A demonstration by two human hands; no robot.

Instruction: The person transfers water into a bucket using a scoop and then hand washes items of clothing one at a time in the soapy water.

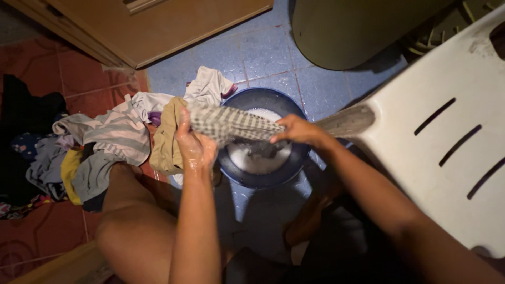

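Well, beside the big white slatted plastic chair [447, 142], a round blue plastic basin [294, 163] of suds sits on the blue tiled floor [263, 52]. Over it the left hand [194, 144] and right hand [300, 131] each clench the wet grey checked cloth [231, 123]; twisting oppositely, above the basin, should wring best.

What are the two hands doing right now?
Left hand: closed on one end of the checked cloth.
Right hand: closed on the same cloth, above the soapy basin.
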